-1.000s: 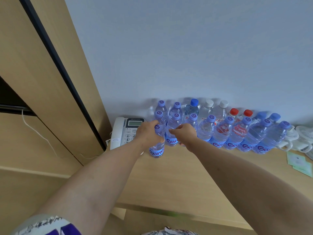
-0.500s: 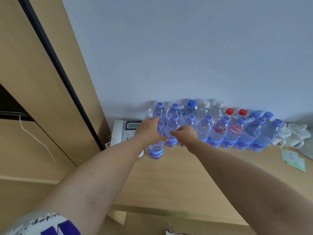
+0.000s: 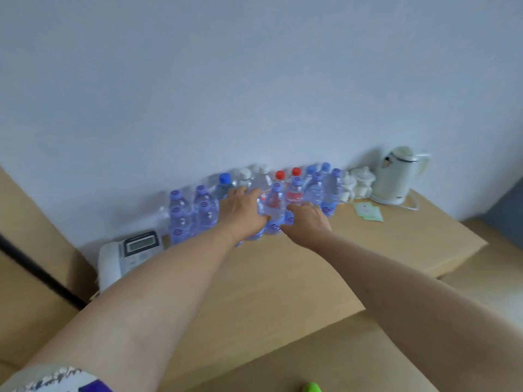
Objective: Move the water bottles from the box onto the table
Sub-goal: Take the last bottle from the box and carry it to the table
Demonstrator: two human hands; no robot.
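My left hand (image 3: 244, 215) and right hand (image 3: 307, 223) rest against the water bottles (image 3: 274, 206) on the table (image 3: 283, 278). Whether either hand's fingers grip one, I cannot tell

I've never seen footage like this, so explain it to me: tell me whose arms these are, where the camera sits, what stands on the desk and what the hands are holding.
There is no machine here. A person wears one wide camera on the head, looking forward and down, so both bare arms reach into the picture. On the wooden desk, rows of water bottles stand against the wall; most have pale blue caps, two have red ones. A telephone sits at the left; a white kettle and white cups at the right. The left hand and right hand reach among the middle bottles. The picture is blurred, so whether either hand really grips a bottle cannot be told.
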